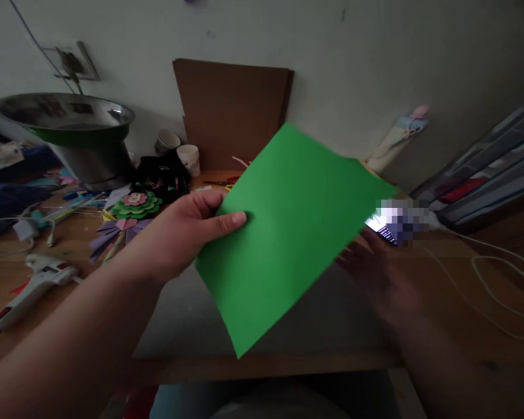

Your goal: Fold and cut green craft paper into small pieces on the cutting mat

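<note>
A plain green sheet of paper (292, 215) is held up at a tilt above the desk. My left hand (183, 227) grips its left edge, thumb flat on the upper face and the other fingers mostly behind. On the far side, my right hand (382, 279) is blurred by motion close to the sheet's lower right edge. Its fingertips are partly hidden, and I cannot tell whether they touch the paper. Beneath the sheet lies a grey mat (179, 326) along the desk's front edge.
At the left are a hot glue gun (48, 276), green and purple paper flowers (135, 205), a black pouch (163, 174) and a steel basin (70, 116). Paper cups (189, 158) and brown boards (236, 110) stand by the wall. A lit phone (386, 228) and white cable (484, 279) lie right.
</note>
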A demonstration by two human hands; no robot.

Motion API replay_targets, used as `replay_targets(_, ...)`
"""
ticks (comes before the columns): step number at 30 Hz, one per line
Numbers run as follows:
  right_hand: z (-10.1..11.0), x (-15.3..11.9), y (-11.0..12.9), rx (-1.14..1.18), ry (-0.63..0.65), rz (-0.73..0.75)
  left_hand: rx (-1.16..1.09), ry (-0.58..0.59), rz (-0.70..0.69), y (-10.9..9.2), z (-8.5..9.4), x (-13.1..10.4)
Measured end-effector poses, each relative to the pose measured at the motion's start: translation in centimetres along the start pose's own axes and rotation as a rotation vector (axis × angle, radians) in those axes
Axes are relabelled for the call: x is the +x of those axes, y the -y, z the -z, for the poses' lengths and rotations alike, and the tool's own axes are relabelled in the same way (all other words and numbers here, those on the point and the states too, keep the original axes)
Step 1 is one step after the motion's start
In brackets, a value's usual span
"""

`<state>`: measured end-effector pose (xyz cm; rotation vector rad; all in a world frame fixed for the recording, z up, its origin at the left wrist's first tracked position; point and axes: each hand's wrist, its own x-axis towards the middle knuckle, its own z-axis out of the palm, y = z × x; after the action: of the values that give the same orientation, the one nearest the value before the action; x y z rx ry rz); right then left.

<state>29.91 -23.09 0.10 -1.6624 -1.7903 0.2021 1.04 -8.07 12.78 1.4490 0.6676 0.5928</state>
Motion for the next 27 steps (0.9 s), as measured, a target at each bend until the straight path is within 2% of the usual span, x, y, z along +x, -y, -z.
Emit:
replay_targets(5, -0.4, 1.5, 2.0, 0.736, -0.059, -0.39, -0.33, -0.188, 0.364, 4.7, 0.9, -0.2)
replay_targets(7, -0.6, 1.5, 2.4, 0.795, -0.098, -0.448, -0.361, -0.252, 0.416, 6.1, 1.1, -0.8)
replay_targets(9, -0.6, 1.5, 2.2, 0.761, -0.096, -0.468, -0.333, -0.295, 0.447, 7.1, 1.5, -1.4)
replay_targets(12, -0.1, 2.0, 0.6, 0.625, -0.121, -0.516, -0.11, -0.28, 0.439, 8.4, 2.5, -1.9)
replay_targets(14, 0.2, 2.5, -0.9, 0.577, -0.12, -0.561, 0.198, -0.332, 0.341, 9.1, 3.1, -1.8)
replay_targets(16, 0.2, 3.0, -2.3, 0.581, -0.044, -0.618, 0.457, -0.448, 0.209, 9.5, 3.2, -1.4)
replay_targets(17, 0.1, 3.1, -2.8, 0.582, -0.013, -0.637, 0.574, -0.463, 0.131, 9.6, 2.9, -1.2)
replay_targets(18, 0.0, 3.3, -3.2, 0.578, 0.007, -0.649, 0.67, -0.429, 0.056, 9.7, 2.3, -1.0)
replay_targets(19, -0.2, 3.3, -3.5, 0.571, 0.014, -0.651, 0.814, -0.31, -0.038, 9.7, 1.4, -0.9)
replay_targets(20, -0.5, 3.3, -3.6, 0.563, 0.015, -0.648, 0.982, -0.141, -0.127, 9.7, 0.4, -0.8)
replay_targets(22, -1.0, 3.2, -3.8, 0.541, 0.011, -0.641, 1.164, 0.129, -0.145, 9.6, -2.2, -0.8)
replay_targets(23, -1.3, 3.1, -3.9, 0.528, 0.006, -0.638, 1.226, 0.207, -0.139, 9.4, -3.6, -0.8)
replay_targets(25, -1.6, 2.8, -4.1, 0.498, -0.004, -0.635, 1.247, 0.316, -0.109, 8.8, -6.1, -1.2)
replay_targets(26, -1.7, 2.7, -4.3, 0.485, -0.007, -0.632, 1.17, 0.457, -0.114, 8.4, -7.1, -1.5)
replay_targets(27, -1.8, 2.6, -4.5, 0.475, -0.009, -0.629, 1.036, 0.645, -0.159, 7.8, -7.9, -1.7)
